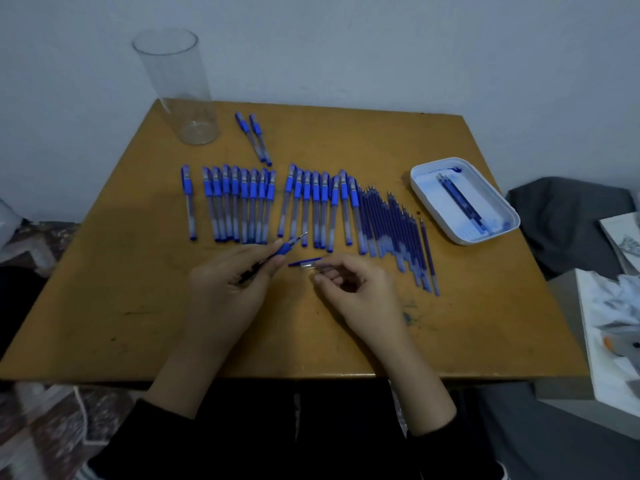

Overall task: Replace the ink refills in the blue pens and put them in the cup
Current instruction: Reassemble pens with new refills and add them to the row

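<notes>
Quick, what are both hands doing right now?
Left hand: grips a blue-tipped pen piece.
Right hand: pinches a clear pen barrel.

pen row (263, 202) blocks cup (180, 91), table (138, 306) left free

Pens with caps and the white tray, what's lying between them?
A bunch of loose blue refills lies side by side between the capped pens and the white tray, in the head view.
</notes>
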